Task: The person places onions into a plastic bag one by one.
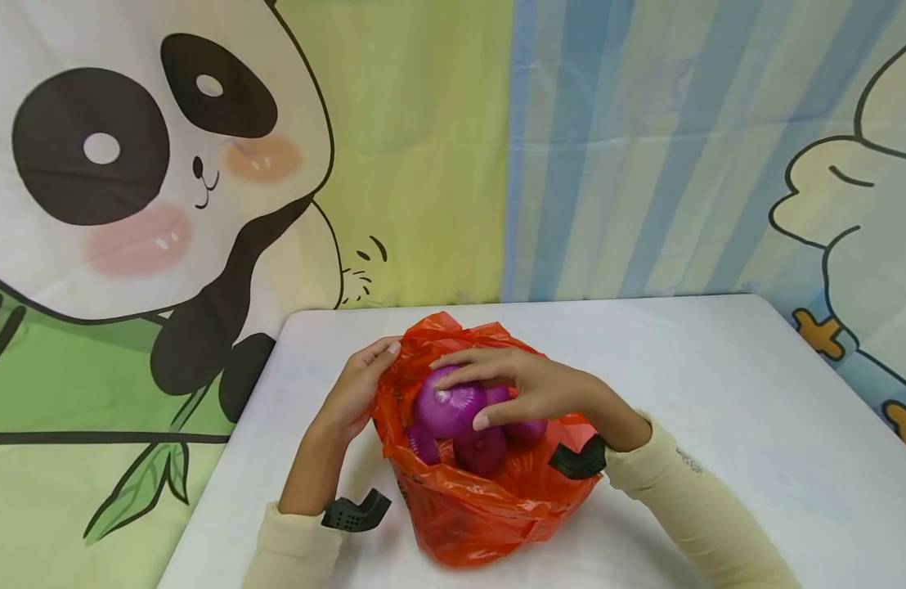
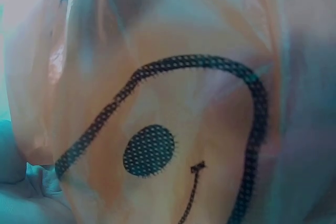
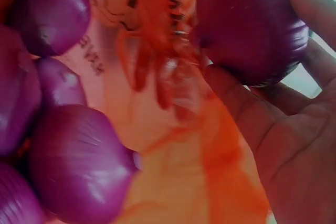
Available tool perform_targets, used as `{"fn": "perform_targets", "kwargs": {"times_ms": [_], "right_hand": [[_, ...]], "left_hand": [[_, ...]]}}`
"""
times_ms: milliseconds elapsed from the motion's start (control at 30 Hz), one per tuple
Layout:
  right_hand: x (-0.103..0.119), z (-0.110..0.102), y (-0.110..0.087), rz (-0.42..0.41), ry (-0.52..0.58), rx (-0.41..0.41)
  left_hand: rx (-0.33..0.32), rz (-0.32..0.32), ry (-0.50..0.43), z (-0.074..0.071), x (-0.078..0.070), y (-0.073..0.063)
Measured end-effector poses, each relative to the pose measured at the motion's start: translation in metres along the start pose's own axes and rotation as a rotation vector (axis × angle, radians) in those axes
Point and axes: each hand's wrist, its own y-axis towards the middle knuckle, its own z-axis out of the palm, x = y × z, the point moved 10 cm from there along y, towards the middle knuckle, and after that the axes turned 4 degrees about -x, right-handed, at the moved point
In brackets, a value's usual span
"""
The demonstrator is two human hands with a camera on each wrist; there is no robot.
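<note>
An orange-red plastic bag (image 1: 482, 523) stands with its mouth spread, and several purple onions (image 1: 482, 454) lie inside. My left hand (image 1: 361, 384) pinches the bag's left rim between thumb and fingers. Over the bag's mouth, my right hand (image 1: 534, 384) holds one large purple onion (image 3: 252, 30), its thumb and fingers around the sides. More onions (image 3: 79, 166) fill the left of the right wrist view, below the held one. The bag's wall (image 2: 220, 119), printed with a black smiling face, covers most of the left wrist view.
The bag rests on a white table (image 1: 703, 368). Behind it hangs a cloth backdrop (image 1: 423, 164) with a cartoon panda and stripes. Black wrist mounts (image 1: 357, 511) sit at both cuffs, the right one close to the bag's rim.
</note>
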Motion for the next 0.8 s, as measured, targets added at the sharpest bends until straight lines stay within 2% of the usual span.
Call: {"fn": "perform_targets", "kwargs": {"times_ms": [133, 267, 633, 800], "right_hand": [[-0.011, 0.013, 0.005, 0.017, -0.112, 0.048], [-0.02, 0.017, 0.006, 0.04, -0.192, 0.043], [-0.044, 0.025, 0.008, 0.138, -0.28, 0.032], [-0.049, 0.026, 0.007, 0.149, -0.287, 0.022]], "left_hand": [[0.003, 0.004, 0.0, 0.001, -0.001, 0.0], [0.015, 0.01, -0.002, 0.003, -0.001, 0.0], [0.015, 0.005, -0.008, 0.003, -0.003, -0.001], [-0.001, 0.003, -0.006, 0.0, -0.003, -0.002]]}}
